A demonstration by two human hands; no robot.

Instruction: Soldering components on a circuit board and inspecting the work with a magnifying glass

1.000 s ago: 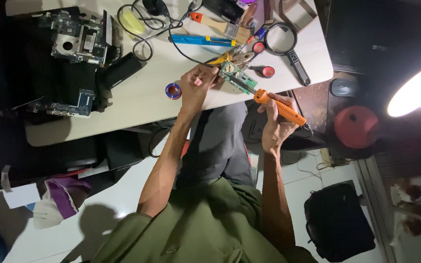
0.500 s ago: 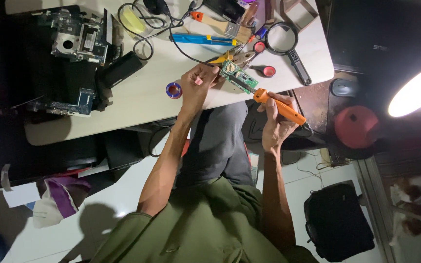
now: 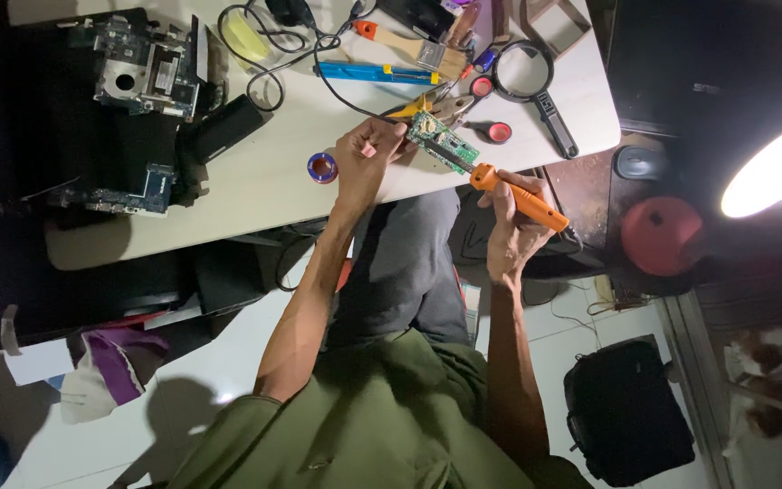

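My left hand (image 3: pixel 366 161) rests on the white table (image 3: pixel 264 181) with its fingers closed at the near end of a small green circuit board (image 3: pixel 443 142); the pinch itself is too small to make out. My right hand (image 3: pixel 513 226) grips an orange-handled soldering iron (image 3: pixel 519 197), its dark tip lying on the board. A small blue spool (image 3: pixel 322 167) sits just left of my left hand.
A dismantled laptop board (image 3: pixel 142 68) and a black block (image 3: pixel 222 129) lie at the left. Black cables (image 3: pixel 269 45), a blue tool (image 3: pixel 375 73), a brush (image 3: pixel 405 43), a magnifying glass (image 3: pixel 536 91) and pliers (image 3: pixel 441 107) crowd the far side. A bright lamp (image 3: pixel 771 167) shines at the right. A black bag (image 3: pixel 631 421) stands on the floor.
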